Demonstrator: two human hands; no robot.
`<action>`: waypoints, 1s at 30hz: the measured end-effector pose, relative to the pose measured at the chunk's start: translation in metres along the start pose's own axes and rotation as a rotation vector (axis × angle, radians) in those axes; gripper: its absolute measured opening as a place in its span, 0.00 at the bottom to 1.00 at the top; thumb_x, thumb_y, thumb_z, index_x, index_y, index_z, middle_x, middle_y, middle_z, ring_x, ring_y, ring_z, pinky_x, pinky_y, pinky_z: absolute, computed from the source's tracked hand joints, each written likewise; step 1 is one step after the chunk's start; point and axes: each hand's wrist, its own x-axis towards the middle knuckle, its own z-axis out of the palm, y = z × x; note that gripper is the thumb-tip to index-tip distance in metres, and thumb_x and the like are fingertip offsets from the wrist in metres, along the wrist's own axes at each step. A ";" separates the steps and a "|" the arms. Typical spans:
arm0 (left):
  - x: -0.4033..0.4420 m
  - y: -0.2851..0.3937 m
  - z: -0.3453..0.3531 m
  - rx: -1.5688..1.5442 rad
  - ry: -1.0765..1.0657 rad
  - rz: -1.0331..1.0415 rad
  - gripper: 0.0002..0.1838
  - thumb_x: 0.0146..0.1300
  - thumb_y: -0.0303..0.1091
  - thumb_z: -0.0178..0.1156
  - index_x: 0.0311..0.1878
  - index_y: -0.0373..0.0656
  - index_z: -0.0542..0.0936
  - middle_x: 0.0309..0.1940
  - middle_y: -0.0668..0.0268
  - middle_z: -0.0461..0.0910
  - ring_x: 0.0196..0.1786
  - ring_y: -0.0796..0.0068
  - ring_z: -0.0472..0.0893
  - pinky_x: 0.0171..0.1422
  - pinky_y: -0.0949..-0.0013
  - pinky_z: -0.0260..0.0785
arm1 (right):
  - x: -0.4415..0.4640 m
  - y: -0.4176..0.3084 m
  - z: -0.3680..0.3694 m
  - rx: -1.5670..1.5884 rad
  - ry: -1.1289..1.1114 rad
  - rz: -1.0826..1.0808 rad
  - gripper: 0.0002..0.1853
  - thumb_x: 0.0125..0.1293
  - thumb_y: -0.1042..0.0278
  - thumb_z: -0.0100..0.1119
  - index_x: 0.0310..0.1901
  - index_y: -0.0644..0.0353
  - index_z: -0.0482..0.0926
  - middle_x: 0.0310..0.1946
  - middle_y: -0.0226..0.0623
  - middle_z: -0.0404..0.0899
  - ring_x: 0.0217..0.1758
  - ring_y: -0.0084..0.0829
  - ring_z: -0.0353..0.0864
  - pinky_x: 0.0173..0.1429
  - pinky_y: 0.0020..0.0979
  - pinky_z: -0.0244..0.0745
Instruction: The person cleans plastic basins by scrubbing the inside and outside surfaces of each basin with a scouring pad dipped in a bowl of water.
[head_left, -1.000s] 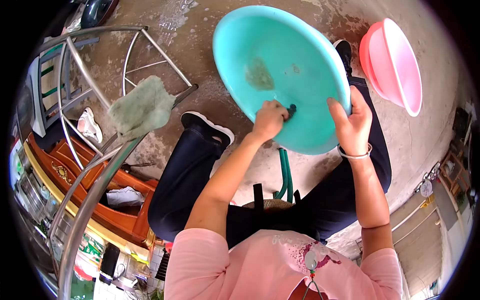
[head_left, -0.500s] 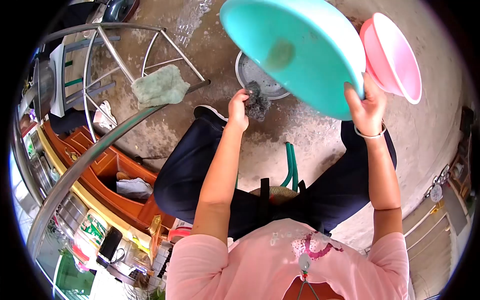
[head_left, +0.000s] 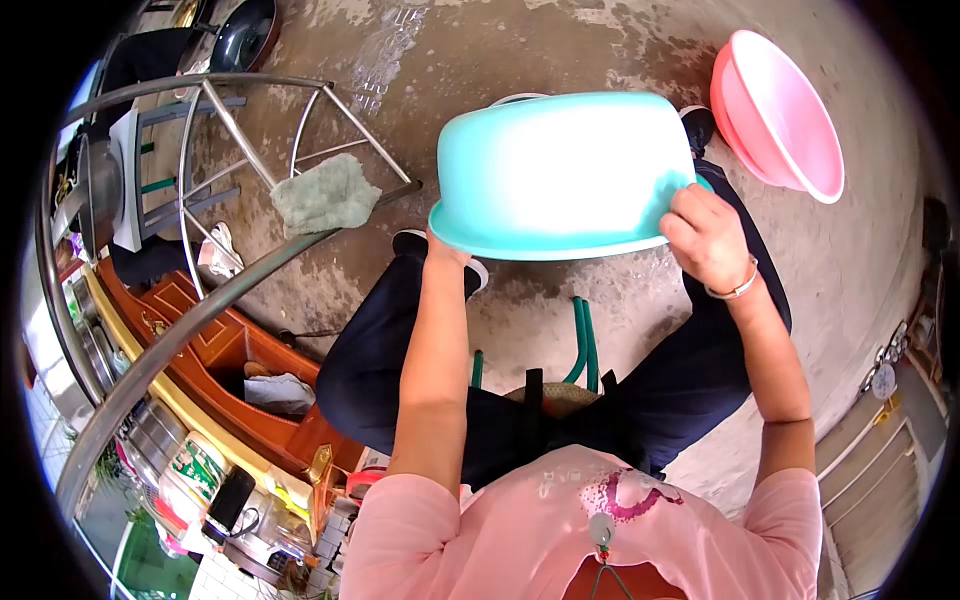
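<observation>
A turquoise plastic basin (head_left: 560, 175) is tipped in front of me, its outer side facing me and its rim low. My right hand (head_left: 708, 238) grips the rim at the right, fingers curled over it. At the left end of the rim, my left hand (head_left: 446, 250) reaches behind the basin; its fingers are hidden, and the dark scouring pad seen in it earlier is out of sight. Just the far edge of a round metal pan (head_left: 520, 98) shows beyond the basin.
Two nested pink basins (head_left: 790, 125) stand on the floor at right. A grey-green cloth (head_left: 325, 193) hangs over a metal frame (head_left: 215, 285) at left. Beyond the frame are a wooden drawer (head_left: 275, 385) and cluttered counter. A dark pan (head_left: 243, 42) lies at top left.
The turquoise basin has turned from showing its inside to showing its outside, and come lower. My left hand with the scouring pad has gone behind it; the right hand has shifted down.
</observation>
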 end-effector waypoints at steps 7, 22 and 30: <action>0.000 -0.008 -0.008 0.338 0.709 0.131 0.25 0.74 0.45 0.45 0.61 0.32 0.71 0.59 0.57 0.75 0.60 0.65 0.74 0.60 0.66 0.67 | -0.011 0.048 -0.018 -0.324 -0.003 -0.006 0.09 0.43 0.74 0.60 0.30 0.55 0.74 0.38 0.36 0.75 0.40 0.36 0.78 0.40 0.35 0.75; -0.067 -0.066 0.174 0.959 0.169 1.137 0.07 0.63 0.32 0.59 0.40 0.40 0.75 0.41 0.56 0.70 0.48 0.56 0.69 0.57 0.57 0.60 | -0.017 0.026 0.012 0.826 0.461 1.309 0.24 0.73 0.59 0.52 0.61 0.70 0.71 0.49 0.32 0.78 0.49 0.21 0.74 0.55 0.24 0.68; 0.082 -0.076 0.090 1.271 0.414 1.095 0.07 0.64 0.26 0.54 0.44 0.39 0.74 0.42 0.52 0.68 0.50 0.51 0.67 0.59 0.55 0.58 | -0.021 0.076 0.002 0.655 0.485 1.398 0.20 0.73 0.60 0.52 0.56 0.69 0.76 0.43 0.29 0.79 0.45 0.19 0.75 0.50 0.21 0.69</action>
